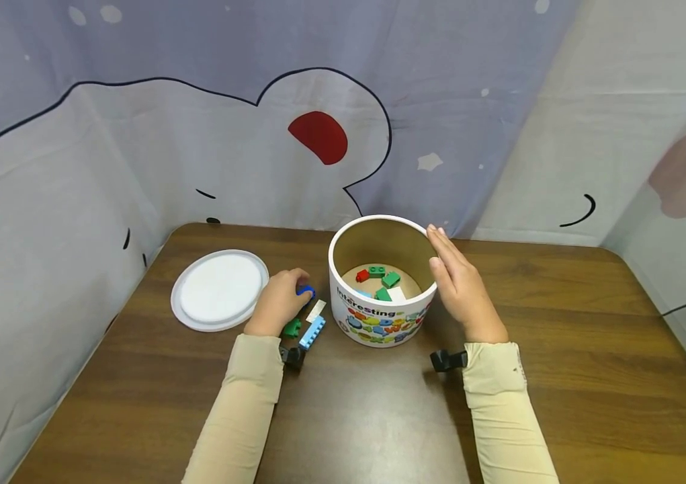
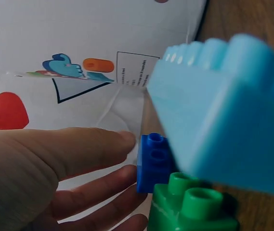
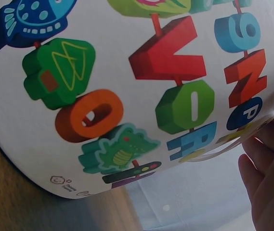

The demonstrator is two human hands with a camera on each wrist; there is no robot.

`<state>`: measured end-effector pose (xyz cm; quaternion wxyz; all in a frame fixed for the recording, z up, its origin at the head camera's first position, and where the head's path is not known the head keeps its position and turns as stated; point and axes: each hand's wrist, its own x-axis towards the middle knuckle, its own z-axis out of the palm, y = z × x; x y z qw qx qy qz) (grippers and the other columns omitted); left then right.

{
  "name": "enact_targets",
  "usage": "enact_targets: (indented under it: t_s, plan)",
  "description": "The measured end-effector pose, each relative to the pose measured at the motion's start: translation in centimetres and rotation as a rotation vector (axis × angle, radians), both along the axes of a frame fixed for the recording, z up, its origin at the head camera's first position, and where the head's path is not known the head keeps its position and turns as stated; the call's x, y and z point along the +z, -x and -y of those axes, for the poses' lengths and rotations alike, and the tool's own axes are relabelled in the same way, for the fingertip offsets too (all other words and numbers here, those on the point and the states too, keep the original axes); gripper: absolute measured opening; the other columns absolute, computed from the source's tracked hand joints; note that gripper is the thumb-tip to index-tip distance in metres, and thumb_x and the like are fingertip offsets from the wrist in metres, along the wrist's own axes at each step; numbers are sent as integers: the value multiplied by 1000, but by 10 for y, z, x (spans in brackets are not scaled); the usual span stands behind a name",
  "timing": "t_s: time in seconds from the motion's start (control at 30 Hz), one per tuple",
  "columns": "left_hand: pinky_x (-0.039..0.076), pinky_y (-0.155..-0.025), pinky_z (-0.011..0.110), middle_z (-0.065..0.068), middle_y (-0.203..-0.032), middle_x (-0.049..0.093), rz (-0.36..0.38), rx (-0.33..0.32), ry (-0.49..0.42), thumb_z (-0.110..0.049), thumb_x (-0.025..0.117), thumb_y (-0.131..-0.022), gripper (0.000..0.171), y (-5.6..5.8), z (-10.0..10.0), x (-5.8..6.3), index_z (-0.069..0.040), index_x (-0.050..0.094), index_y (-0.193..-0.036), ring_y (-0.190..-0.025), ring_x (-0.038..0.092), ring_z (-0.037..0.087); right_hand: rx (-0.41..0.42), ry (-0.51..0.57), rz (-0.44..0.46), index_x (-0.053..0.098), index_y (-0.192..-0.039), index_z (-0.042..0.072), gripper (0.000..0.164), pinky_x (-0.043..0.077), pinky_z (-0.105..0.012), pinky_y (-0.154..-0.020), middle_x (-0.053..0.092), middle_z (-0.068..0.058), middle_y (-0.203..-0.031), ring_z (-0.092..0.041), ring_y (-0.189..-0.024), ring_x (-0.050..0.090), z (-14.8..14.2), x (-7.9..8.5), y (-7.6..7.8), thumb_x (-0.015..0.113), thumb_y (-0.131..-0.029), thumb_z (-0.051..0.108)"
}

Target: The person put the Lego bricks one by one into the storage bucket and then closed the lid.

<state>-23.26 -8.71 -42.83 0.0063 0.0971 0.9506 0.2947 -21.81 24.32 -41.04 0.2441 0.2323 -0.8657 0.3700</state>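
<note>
My left hand [image 1: 279, 299] bends down over a blue brick [image 1: 306, 292], its thumb and fingertips pinching it. In the left wrist view the thumb and fingers [image 2: 103, 192] meet the edge of that brick, which has round studs. Close by lie a green brick [image 1: 292, 328], a cream flat piece [image 1: 316, 310] and a long light-blue brick [image 1: 312, 333]. My right hand [image 1: 463, 292], fingers straight, rests against the rim of a printed white bucket [image 1: 379, 329] on its right side.
Inside the bucket are several bricks: a red brick [image 1: 362, 275], green bricks [image 1: 390, 279], a white piece [image 1: 396, 294] and a bit of light blue. A round white lid [image 1: 219, 289] lies left on the wooden table [image 1: 355, 403]. Behind hangs a printed cloth [image 1: 228, 148].
</note>
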Motion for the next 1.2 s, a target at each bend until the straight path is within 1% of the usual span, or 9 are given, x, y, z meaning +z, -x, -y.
enact_targets:
  t_s: [0.07,0.17,0.3,0.4,0.63,0.8,0.93,1.1,1.2]
  plan:
    - [52,-98,48,21,-118,69,1,-6,6,-10,72,-93,35,0,-1,-2,3,67,-125,-111,65,36,0,0,0,45,-153,5,49,28,-47,-121,42,-7,-159,-29,-148,35,0,0,0,41,-109,27]
    - [52,-98,49,22,-120,68,20,-10,11,-9,73,-93,36,1,-2,-4,2,67,-126,-112,65,37,1,2,4,44,-153,6,49,26,-41,-122,41,-7,-159,-29,-148,34,0,-1,1,41,-109,27]
    - [52,-98,50,23,-122,68,36,-14,16,-6,72,-93,36,1,-2,-5,1,66,-127,-114,64,38,1,4,7,44,-154,7,49,25,-40,-122,42,-7,-159,-27,-149,34,1,-1,1,41,-110,28]
    - [52,-98,51,23,-122,68,30,-18,15,-4,71,-93,35,2,-2,-6,1,66,-127,-114,64,39,0,3,9,44,-154,7,49,26,-43,-121,42,-7,-159,-25,-149,33,1,0,1,40,-110,28]
    - [52,-99,50,23,-122,68,3,-29,14,-3,70,-93,35,2,-1,-5,2,66,-127,-115,64,39,-6,-1,16,44,-154,7,49,25,-37,-122,41,-6,-159,-25,-149,33,1,0,0,40,-110,29]
    - [51,-99,51,24,-122,66,-27,-27,8,-4,71,-93,36,1,-1,2,3,65,-128,-115,63,39,-5,-2,18,44,-154,7,50,24,-37,-122,41,-6,-159,-26,-149,33,1,0,0,40,-110,30]
    - [51,-99,50,24,-120,66,-72,-34,-2,-5,72,-93,36,-2,-3,9,3,65,-128,-114,63,39,-8,-6,17,44,-154,7,50,25,-38,-122,41,-6,-159,-27,-149,33,0,1,-1,40,-110,30]
    - [51,-99,50,24,-118,66,-132,-35,-24,-5,73,-92,36,-8,-5,22,2,66,-127,-112,64,38,-10,-14,22,43,-154,7,50,24,-38,-122,41,-6,-159,-27,-149,33,0,2,-2,40,-110,30]
    - [51,-100,51,23,-119,66,-158,-32,-42,-5,73,-92,36,-13,-6,31,1,66,-128,-112,64,38,-13,-21,23,43,-154,6,51,26,-43,-122,41,-7,-159,-27,-149,33,0,1,-1,39,-110,31]
